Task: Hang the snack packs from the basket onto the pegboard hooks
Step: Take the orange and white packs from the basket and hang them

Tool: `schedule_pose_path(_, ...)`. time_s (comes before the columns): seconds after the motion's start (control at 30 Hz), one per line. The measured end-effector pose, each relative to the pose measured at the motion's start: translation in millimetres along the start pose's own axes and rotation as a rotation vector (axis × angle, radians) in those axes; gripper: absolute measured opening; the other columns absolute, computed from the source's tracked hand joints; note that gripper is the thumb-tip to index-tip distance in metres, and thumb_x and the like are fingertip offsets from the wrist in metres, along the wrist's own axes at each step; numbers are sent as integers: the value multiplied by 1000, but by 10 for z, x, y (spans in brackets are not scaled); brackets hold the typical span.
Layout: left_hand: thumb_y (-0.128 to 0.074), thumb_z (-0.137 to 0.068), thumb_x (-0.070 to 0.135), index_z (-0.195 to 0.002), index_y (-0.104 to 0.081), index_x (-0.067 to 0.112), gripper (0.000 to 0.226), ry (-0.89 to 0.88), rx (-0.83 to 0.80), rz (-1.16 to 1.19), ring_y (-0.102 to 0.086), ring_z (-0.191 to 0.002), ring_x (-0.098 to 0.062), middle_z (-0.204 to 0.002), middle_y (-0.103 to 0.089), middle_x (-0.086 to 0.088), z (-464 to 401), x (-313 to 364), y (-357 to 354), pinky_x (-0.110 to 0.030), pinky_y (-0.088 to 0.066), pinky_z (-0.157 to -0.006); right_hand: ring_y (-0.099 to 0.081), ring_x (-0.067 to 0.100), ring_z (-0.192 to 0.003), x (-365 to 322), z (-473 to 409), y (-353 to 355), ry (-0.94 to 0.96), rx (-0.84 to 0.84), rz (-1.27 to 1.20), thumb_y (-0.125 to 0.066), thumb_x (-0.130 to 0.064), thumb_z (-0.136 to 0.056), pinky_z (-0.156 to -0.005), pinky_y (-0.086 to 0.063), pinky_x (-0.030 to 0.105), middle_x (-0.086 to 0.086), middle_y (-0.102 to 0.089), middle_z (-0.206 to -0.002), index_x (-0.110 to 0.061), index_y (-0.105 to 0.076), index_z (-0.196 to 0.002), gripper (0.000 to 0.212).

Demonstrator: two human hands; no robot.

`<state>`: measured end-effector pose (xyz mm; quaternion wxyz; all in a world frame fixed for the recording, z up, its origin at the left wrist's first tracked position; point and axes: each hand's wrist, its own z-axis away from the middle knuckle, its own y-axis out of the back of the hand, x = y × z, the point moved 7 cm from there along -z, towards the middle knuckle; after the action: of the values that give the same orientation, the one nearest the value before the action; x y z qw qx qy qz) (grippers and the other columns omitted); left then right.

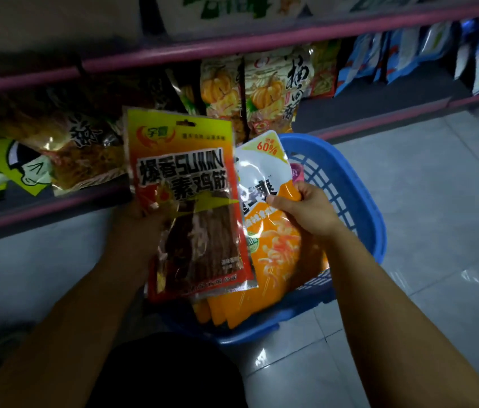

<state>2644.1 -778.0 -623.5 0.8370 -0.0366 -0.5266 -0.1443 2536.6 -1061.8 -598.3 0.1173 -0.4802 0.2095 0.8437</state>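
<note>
Dim shelf; left grip half-hidden.

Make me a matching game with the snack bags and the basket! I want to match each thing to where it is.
Things:
1. red and yellow pack
2. orange and white pack
3. blue basket
4. pumpkin bags

Places:
A. on the floor
B. on the shelf behind
C. in the left hand
D. pinched by the right hand

Pairs: 1-C, 2-D, 3-A, 4-B

Dim scene, glare on floor tiles, blurred, distorted edges
</note>
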Motion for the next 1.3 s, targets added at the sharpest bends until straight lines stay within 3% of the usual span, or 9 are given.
schedule_pose_path(0.17, -67, -81, 28, -82, -74, 36, 10, 16, 33, 208, -72, -68, -9, -79, -74, 11, 357, 553, 47, -25, -55, -51, -63, 5, -51, -741, 403, -33, 193, 23, -34, -77, -23, -78, -47, -47, 16, -10, -66, -58, -22, -65, -75, 13)
schedule_pose_path(0.37, -70, -81, 34, -107, -68, 25, 28, -59, 46, 395, -67, -102, -26, -109, -72, 0, 502, 1282, 315, -51, -48, -94, -43, -1, -33, -1514, 904, -184, 258, 165, -118, -73, -33, -77, -34, -33, 12, -11, -52, -40, -28, -67, -57, 21)
schedule_pose_path(0.43, -73, -75, 38, -94, -71, 26, 23, -88, 23, 379, -69, -94, -14, -99, -74, 2, 558, 1532, 435, -37, -53, -90, -40, 0, -34, -1775, 1078, -258, 267, 183, -127, -70, -42, -71, -35, -32, 12, -9, -50, -40, -25, -64, -53, 25)
schedule_pose_path(0.53, -70, -77, 38, -76, -66, 23, 16, -131, -5, 312, -63, -63, 12, -75, -67, 14, 674, 1921, 692, -7, -48, -61, -55, 0, -43, -2235, 1306, -443, 300, 96, -134, -74, -35, -68, -41, -40, 12, -9, -65, -52, -28, -72, -64, 8)
schedule_pose_path(0.7, -69, -66, 44, -103, -69, 40, 37, -119, -5, 381, -67, -102, -16, -105, -72, 11, 949, 2549, 1095, -47, -46, -97, -72, 13, -81, -2916, 1504, -858, 286, -198, -206, -74, -22, -65, -64, -54, 22, 1, -76, -94, -26, -74, -99, 34)
schedule_pose_path(0.87, -74, -64, 51, -93, -67, 52, 30, -168, 158, 339, -67, -95, -3, -98, -71, 23, 1236, 2993, 1534, -32, -49, -89, -73, 22, -83, -3487, 1648, -1188, 199, -395, -241, -70, -10, -73, -65, -56, 27, 8, -75, -97, -15, -74, -99, 26)
schedule_pose_path(0.93, -73, -73, 39, -82, -67, 57, 20, -214, 246, 317, -66, -82, 8, -85, -70, 29, 1393, 3135, 1702, -21, -50, -74, -72, 22, -68, -3721, 1714, -1265, 236, -362, -160, -67, -5, -76, -55, -55, 28, 9, -75, -86, -6, -73, -91, 17)
schedule_pose_path(1.1, -77, -64, 41, -79, -72, 48, 17, -163, 301, 386, -71, -87, -12, -86, -74, 16, 1670, 3366, 2097, -44, -52, -88, -58, 11, -44, -4120, 1802, -1384, 271, -50, -89, -62, -6, -71, -43, -45, 19, -3, -65, -53, -9, -63, -60, 12)
schedule_pose_path(1.3, -64, -75, 41, -71, -64, 61, 20, -296, 329, 310, -65, -65, 9, -72, -69, 29, 1880, 3893, 2726, -14, -51, -52, -48, 25, -37, -4562, 1937, -1384, 402, 118, 288, -57, -34, -66, -41, -43, 33, 7, -50, -40, 0, -56, -59, 36)
